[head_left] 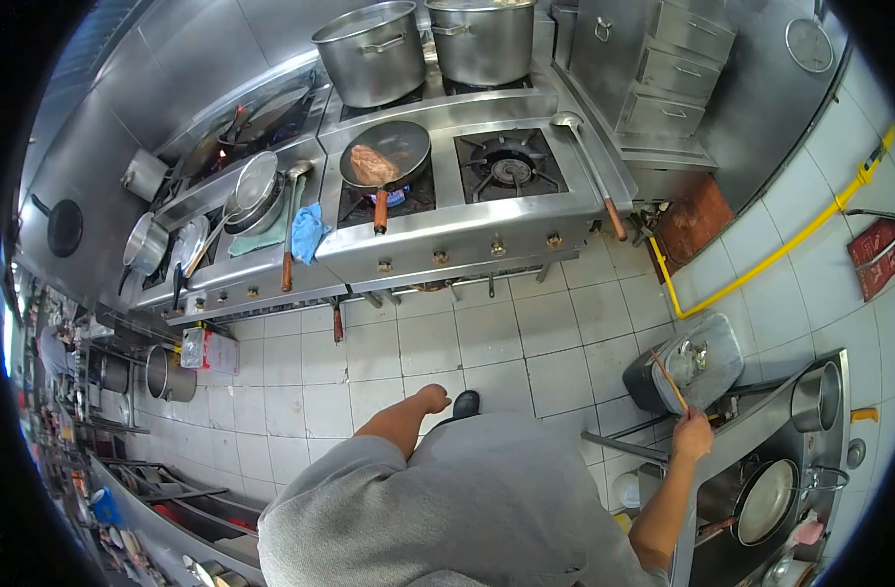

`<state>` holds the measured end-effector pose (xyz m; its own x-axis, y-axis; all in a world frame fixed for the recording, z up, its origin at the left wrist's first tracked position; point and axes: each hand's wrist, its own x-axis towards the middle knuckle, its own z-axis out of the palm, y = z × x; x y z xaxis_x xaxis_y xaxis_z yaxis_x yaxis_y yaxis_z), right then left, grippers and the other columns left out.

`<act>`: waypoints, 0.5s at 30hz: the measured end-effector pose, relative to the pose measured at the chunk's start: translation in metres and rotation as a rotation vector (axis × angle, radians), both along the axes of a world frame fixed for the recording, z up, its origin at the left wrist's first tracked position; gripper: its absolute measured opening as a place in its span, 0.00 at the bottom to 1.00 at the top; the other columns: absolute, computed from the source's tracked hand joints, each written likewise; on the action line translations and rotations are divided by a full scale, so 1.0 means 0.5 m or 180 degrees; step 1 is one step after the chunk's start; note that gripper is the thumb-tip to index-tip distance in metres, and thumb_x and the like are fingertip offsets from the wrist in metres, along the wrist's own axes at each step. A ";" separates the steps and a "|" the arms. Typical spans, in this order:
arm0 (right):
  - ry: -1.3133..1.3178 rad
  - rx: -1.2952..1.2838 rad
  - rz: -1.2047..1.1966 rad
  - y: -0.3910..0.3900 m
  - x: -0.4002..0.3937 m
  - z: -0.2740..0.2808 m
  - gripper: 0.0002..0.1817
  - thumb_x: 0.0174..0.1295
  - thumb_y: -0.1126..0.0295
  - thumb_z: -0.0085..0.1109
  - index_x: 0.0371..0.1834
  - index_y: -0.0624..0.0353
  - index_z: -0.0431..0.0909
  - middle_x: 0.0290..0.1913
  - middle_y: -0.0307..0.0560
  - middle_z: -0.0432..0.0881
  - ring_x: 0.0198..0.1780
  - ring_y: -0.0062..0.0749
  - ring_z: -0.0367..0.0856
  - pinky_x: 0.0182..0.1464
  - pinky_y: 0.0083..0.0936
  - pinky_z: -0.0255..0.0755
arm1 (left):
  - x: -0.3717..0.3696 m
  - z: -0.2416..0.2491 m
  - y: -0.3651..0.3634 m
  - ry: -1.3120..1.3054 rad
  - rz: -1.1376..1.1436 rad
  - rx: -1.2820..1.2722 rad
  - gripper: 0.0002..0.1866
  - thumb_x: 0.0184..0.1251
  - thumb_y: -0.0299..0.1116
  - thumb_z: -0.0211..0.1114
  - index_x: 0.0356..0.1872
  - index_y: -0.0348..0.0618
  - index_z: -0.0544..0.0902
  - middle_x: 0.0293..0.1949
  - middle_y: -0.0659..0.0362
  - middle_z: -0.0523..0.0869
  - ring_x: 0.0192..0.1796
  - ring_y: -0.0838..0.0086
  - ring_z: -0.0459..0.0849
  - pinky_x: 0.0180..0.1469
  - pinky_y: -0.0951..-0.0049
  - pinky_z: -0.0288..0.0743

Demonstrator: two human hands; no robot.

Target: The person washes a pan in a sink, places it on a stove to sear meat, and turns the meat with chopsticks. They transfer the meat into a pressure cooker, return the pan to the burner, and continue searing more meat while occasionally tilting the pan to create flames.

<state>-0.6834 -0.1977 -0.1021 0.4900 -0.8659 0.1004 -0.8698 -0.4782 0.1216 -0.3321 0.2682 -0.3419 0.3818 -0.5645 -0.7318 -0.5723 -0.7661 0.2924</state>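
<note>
My right hand (693, 435) is closed around one end of a thin brown stick (671, 382), whose other end reaches over a dark bin with a clear liner (721, 357). At the lower middle, over the tiled floor, my left hand (432, 398) hangs with its fingers curled; whether it holds anything is too small to tell. On a lit burner stands a black pan (408, 147) with a wooden handle pointing toward me, a browned piece of meat (373, 166) in it.
Two large pots (369, 64) stand at the stove's back. A ladle (589, 161) lies on its right edge, a blue cloth (309, 233) at its front. A sink counter (751, 421) with pans is at right; a yellow pipe (790, 259) runs along the wall.
</note>
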 end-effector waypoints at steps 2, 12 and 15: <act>-0.0014 -0.0012 0.0031 -0.001 0.000 -0.001 0.11 0.62 0.62 0.54 0.39 0.53 0.82 0.34 0.49 0.82 0.38 0.48 0.82 0.40 0.43 0.73 | 0.002 0.012 -0.002 -0.0020 0.0158 0.0004 0.27 0.63 0.49 0.53 0.51 0.36 0.82 0.55 0.44 0.80 0.60 0.53 0.76 0.63 0.59 0.68; 0.0290 0.0197 -0.0062 0.006 0.006 0.014 0.11 0.62 0.65 0.53 0.43 0.53 0.81 0.38 0.49 0.82 0.41 0.47 0.82 0.44 0.43 0.72 | 0.006 0.018 -0.004 0.0024 0.0119 0.0103 0.27 0.63 0.50 0.54 0.53 0.37 0.81 0.57 0.45 0.79 0.61 0.53 0.76 0.64 0.59 0.68; 0.0312 0.0260 -0.0101 0.011 0.012 0.024 0.11 0.62 0.65 0.53 0.43 0.54 0.81 0.38 0.50 0.82 0.42 0.46 0.82 0.44 0.43 0.72 | 0.003 0.044 -0.007 0.0065 0.0242 0.0081 0.27 0.63 0.50 0.54 0.53 0.37 0.81 0.57 0.45 0.79 0.61 0.52 0.75 0.64 0.59 0.68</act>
